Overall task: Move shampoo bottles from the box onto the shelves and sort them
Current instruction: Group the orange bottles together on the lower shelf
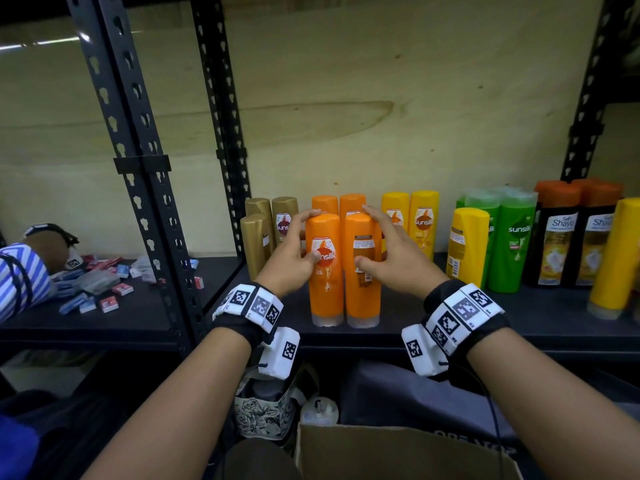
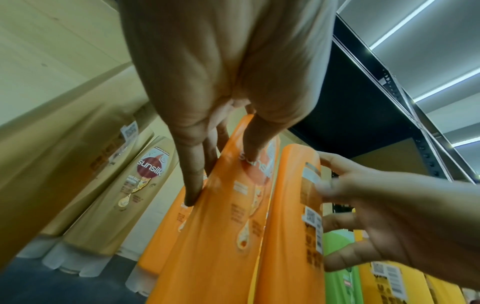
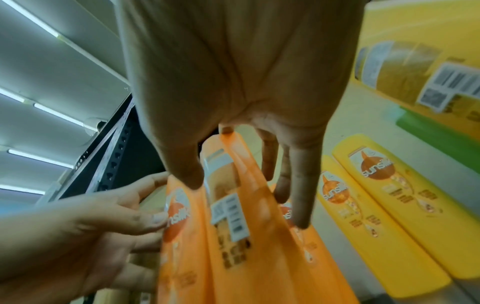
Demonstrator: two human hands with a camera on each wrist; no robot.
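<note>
Two orange bottles stand side by side at the front of the shelf (image 1: 398, 332), touching each other. The left hand (image 1: 289, 259) holds the left orange bottle (image 1: 325, 271): fingers round its far side, thumb on the front label, so this grip is grasping it. The right hand (image 1: 394, 263) has straight, spread fingers beside the right orange bottle (image 1: 363, 271), thumb at its label; this grip looks released. Two more orange bottles (image 1: 351, 204) stand just behind the hands. Gold bottles (image 1: 256, 237) stand left of the left grip. Yellow bottles (image 1: 424, 220) stand right of the right grip. A box (image 1: 398, 455) sits below the arms.
</note>
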